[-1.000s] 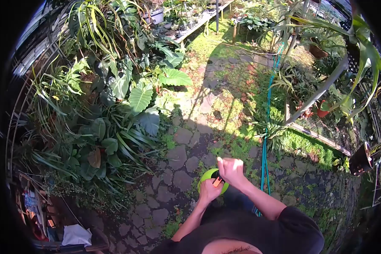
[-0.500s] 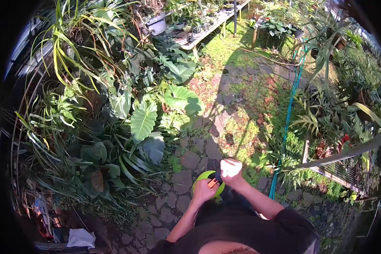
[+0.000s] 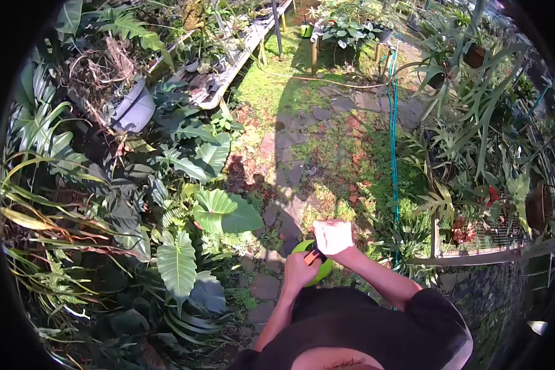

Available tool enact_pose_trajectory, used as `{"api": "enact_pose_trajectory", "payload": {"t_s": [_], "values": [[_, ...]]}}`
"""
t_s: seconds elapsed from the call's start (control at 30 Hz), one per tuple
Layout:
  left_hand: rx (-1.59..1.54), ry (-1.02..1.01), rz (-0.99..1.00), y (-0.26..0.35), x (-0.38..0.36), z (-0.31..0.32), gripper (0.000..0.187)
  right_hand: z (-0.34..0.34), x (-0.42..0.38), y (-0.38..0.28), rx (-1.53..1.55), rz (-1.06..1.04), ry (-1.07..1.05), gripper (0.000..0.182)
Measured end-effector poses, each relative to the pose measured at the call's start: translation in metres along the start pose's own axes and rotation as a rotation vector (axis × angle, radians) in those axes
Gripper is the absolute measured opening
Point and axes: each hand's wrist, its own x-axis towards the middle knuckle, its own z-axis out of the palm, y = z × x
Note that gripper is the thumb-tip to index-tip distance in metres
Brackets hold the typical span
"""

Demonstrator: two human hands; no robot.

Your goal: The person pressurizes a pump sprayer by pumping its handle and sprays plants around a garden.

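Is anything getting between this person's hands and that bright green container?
Nothing visible: the left hand and right hand meet at the black-and-orange top of the green container. The teal hose lies apart, to its right.

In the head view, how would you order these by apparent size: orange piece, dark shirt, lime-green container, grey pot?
1. Dark shirt, largest
2. Grey pot and lime-green container: unranked; outlines look close and the container is partly covered
3. Orange piece, smallest
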Motion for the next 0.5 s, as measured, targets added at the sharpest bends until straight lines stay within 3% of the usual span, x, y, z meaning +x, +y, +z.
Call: {"api": "enact_pose_trajectory", "payload": {"t_s": [0.03, 0.13, 0.17, 0.2, 0.27, 0.3, 0.33, 0.4, 0.43, 0.47, 0.5], "values": [[-0.002, 0.036, 0.051, -0.008, 0.028, 0.005, 0.026, -0.003, 0.028, 0.008, 0.004, 0.148, -0.051, 0.041], [0.042, -0.003, 0.121, -0.018, 0.104, -0.007, 0.027, -0.047, 0.13, 0.025, 0.0, 0.265, -0.18, 0.048], [0.034, -0.03, 0.114, -0.006, 0.132, -0.022, 0.028, -0.039, 0.147, 0.025, 0.123, 0.458, 0.033, 0.046], [0.02, -0.063, 0.094, 0.005, 0.156, -0.03, 0.028, 0.01, 0.135, 0.047, -0.048, 0.278, 0.082, 0.045], [0.053, -0.126, 0.094, 0.015, 0.193, -0.045, 0.028, 0.054, 0.143, 0.084, -0.117, 0.225, 0.11, 0.045], [0.09, -0.14, 0.124, 0.016, 0.218, -0.051, 0.027, 0.03, 0.176, 0.087, 0.05, 0.344, 0.081, 0.047], [0.126, -0.156, 0.149, 0.02, 0.243, -0.055, 0.027, 0.008, 0.205, 0.098, 0.034, 0.4, -0.125, 0.042], [0.16, -0.106, 0.233, 0.035, 0.29, -0.065, 0.027, -0.018, 0.255, 0.104, 0.081, 0.553, 0.072, 0.041], [0.199, -0.07, 0.28, 0.042, 0.316, -0.066, 0.027, 0.01, 0.257, 0.128, 0.106, 0.452, 0.307, 0.039], [0.238, -0.041, 0.324, 0.048, 0.339, -0.066, 0.027, 0.056, 0.256, 0.16, -0.048, 0.336, 0.247, 0.038], [0.265, -0.083, 0.31, 0.05, 0.366, -0.06, 0.026, 0.056, 0.274, 0.175, -0.015, 0.418, 0.171, 0.038]]}}
